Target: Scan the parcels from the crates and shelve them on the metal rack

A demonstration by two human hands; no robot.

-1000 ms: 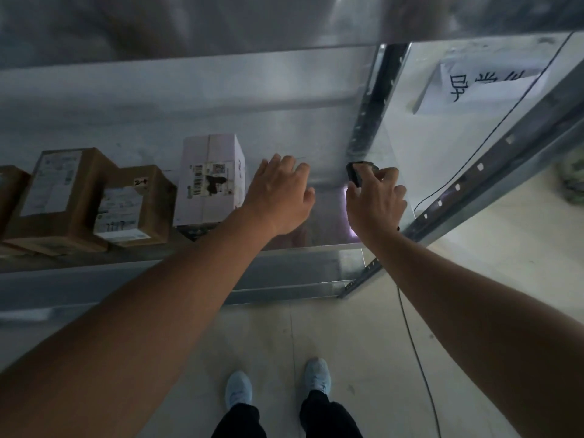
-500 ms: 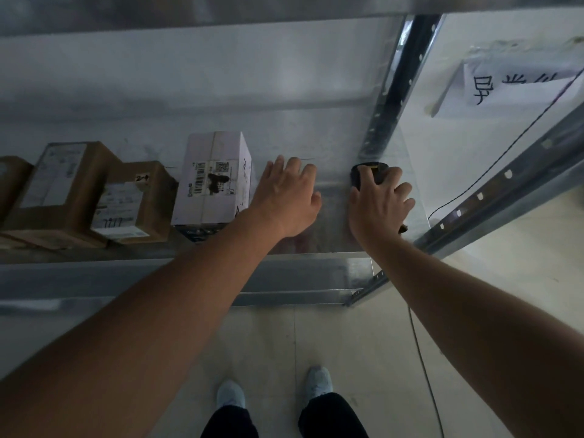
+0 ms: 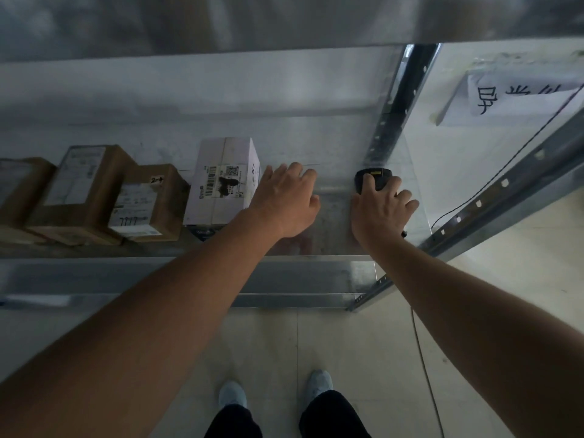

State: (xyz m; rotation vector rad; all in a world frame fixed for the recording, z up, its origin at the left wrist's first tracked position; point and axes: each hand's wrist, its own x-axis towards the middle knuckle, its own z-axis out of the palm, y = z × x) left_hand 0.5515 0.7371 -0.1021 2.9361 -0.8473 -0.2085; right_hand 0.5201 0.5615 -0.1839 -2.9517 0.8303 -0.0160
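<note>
A white parcel (image 3: 222,181) with a barcode label stands on the metal rack shelf (image 3: 335,222). Left of it sit three brown cardboard parcels (image 3: 151,203), (image 3: 82,188), (image 3: 19,188). My left hand (image 3: 286,200) hovers over the shelf just right of the white parcel, fingers relaxed, holding nothing. My right hand (image 3: 379,210) grips a black barcode scanner (image 3: 373,180) near the shelf's right end, its head pointing away from me.
The rack's upright post (image 3: 401,102) rises at the right, with a slanted rail (image 3: 505,191) beyond it. A paper sign (image 3: 518,96) hangs on the wall. A black cable (image 3: 420,352) runs down over the tiled floor. My feet (image 3: 275,393) stand below.
The view has shifted slightly. My left hand stays beside the white parcel. The purple glow under my right hand a second ago is gone, and the scanner sits a bit further over the shelf.
</note>
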